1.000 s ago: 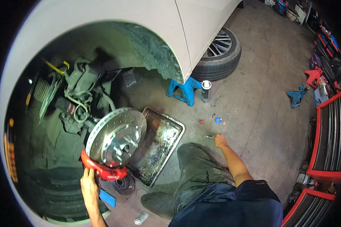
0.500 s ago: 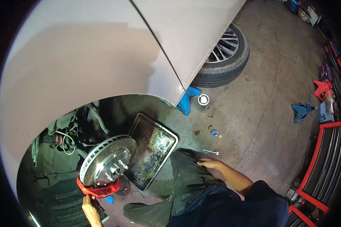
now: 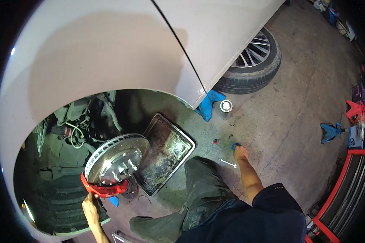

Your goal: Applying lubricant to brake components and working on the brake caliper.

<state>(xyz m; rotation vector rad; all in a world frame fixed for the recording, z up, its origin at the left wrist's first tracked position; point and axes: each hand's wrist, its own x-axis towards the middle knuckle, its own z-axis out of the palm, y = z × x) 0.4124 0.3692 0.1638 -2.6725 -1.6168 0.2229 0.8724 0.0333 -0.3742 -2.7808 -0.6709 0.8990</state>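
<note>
My left hand (image 3: 91, 209) is closed at the lower edge of a red brake caliper (image 3: 103, 190), its fingertips partly hidden against it. The caliper sits at the bottom of a drilled brake disc (image 3: 121, 160), whose hub carries several studs. To the right, my right hand (image 3: 241, 152) reaches down to the floor, its fingers closed on a small blue ring (image 3: 234, 146), mostly covered by the hand. Near this hand lie a combination wrench (image 3: 228, 163) and a small red part (image 3: 215, 141).
A stained metal drip tray (image 3: 192, 141) lies beside the disc. A blue jack stand (image 3: 207, 107), a can (image 3: 226, 109) and a wheel (image 3: 251, 81) stand by the car body (image 3: 109, 48). At the right are another blue stand (image 3: 331, 133), a red stand (image 3: 355, 111) and a red-framed tool chest (image 3: 340, 194).
My right hand has left my thigh and moved out to the blue ring on the floor. My left hand stays at the caliper. The whole view has shifted slightly.
</note>
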